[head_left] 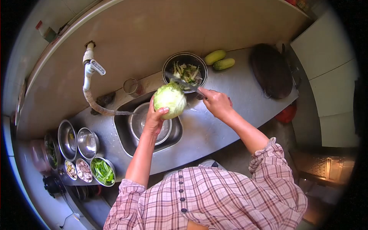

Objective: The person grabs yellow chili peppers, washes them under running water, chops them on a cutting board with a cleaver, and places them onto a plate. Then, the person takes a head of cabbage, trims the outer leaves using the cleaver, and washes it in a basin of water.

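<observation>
While aloft, cabbage (171,101) against left fingers (162,111).

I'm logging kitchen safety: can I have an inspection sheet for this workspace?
Surface: metal counter with a sink.
Job's things: cabbage held above counter level; knife, blurred, at its upper side; bowl of leafy pieces behind.
Clutter: two green vegetables, a glass, metal bowls.
Hands: left hand holds the cabbage; right hand grips the knife.
Cables: thin cord, lower left.
Surroundings: wall tap with hose.
</observation>
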The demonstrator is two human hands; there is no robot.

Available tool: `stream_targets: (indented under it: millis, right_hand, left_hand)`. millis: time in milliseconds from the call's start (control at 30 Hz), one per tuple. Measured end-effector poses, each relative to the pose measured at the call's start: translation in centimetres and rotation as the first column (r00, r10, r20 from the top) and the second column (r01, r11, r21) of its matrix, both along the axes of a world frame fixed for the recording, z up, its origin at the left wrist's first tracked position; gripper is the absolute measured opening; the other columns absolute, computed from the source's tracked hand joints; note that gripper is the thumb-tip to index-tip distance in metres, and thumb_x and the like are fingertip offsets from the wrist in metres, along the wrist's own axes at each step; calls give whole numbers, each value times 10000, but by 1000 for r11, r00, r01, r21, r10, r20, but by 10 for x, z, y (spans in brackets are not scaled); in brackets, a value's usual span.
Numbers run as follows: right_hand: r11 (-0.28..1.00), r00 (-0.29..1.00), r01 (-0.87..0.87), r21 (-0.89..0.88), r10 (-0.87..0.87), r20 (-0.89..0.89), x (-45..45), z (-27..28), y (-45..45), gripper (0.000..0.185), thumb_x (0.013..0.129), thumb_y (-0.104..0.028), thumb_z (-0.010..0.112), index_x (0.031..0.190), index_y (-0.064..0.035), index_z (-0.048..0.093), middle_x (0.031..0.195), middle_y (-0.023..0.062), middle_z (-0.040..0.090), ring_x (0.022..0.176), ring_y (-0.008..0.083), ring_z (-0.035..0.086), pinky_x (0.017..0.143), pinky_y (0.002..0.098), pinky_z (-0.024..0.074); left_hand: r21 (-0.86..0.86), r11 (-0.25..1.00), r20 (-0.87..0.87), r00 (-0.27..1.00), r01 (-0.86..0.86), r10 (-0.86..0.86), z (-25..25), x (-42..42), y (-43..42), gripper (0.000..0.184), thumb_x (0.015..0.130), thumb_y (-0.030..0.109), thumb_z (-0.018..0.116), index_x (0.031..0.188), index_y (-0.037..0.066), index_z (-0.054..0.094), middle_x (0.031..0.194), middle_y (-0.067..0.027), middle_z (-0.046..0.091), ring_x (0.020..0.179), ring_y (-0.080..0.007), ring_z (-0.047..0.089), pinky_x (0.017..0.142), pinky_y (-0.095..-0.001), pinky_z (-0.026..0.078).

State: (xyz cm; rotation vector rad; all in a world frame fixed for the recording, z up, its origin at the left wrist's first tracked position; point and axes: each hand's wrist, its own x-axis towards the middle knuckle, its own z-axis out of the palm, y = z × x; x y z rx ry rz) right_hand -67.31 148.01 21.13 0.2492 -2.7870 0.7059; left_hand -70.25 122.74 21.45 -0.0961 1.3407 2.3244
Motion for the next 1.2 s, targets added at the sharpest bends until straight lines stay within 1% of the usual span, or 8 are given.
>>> stream_targets:
  millis: [100,333,567,667,833,1000,1100,1200]
  right_hand:
    - [975,984,-104,-197,72,-161,-5,2,-5,406,754,-73,610,1155,-125,575,801,109,659,684,313,639,599,428,527]
    - [967,956,-208,147,233,-180,4,46,-22,523,694,-66,651,1208,-80,556,625,45,532,533,211,574,496,337,484]
    - [958,967,-79,275,141,-212,-11,5,8,506,721,-78,619,1219,-55,531,600,55,500,522,207,565,486,338,477]
    - [997,1000,22,78,-20,-23,-18,-15,32,390,772,-78,576,1161,-99,579,788,120,642,645,281,634,574,379,519]
    - [953,997,-57,-298,41,-62,-12,15,18,369,772,-73,604,1136,-139,611,973,122,668,768,321,651,652,412,536]
    - [965,935,-264,-15,252,-251,-5,40,7,604,623,-24,686,1211,-107,576,589,41,499,519,216,551,510,354,474]
    - [957,931,-291,2,283,-228,-4,46,8,598,618,-23,687,1201,-105,582,593,43,508,521,219,553,509,353,473]
    - [951,923,-309,26,306,-233,-2,46,9,575,629,-21,675,1191,-99,586,579,42,488,506,219,538,499,363,467]
  left_hand:
    - [-41,999,2,1000,-17,17,-3,-4,11,882,606,112,730,1380,88,308,1222,-95,493,1138,-231,505,972,-352,426]
    - [-156,988,-80,997,7,-20,-16,-7,27,807,650,-44,635,1385,60,320,1209,-79,506,1149,-235,493,976,-347,413]
    - [-220,976,-104,994,-5,-18,-12,-16,33,880,590,116,723,1374,52,328,1233,-90,493,1149,-225,491,989,-350,396]
    - [-220,974,-183,983,-45,4,3,-15,35,921,552,169,753,1363,50,334,1228,-97,494,1143,-224,492,997,-344,387]
    - [-11,1000,1,1000,-20,20,-15,-15,26,855,602,225,720,1360,77,351,1247,-101,495,1158,-270,495,981,-431,413]
    - [272,957,88,988,99,-127,-45,-20,13,707,679,447,679,1283,148,465,1223,-107,542,1067,-348,560,754,-585,512]
    - [450,874,46,972,184,-229,-55,-23,12,743,668,514,687,1271,139,471,1238,-105,535,1066,-343,561,718,-595,515]
    - [355,934,286,946,44,-153,-54,-23,17,809,646,589,673,1281,133,465,1234,-111,540,1040,-349,576,695,-603,515]
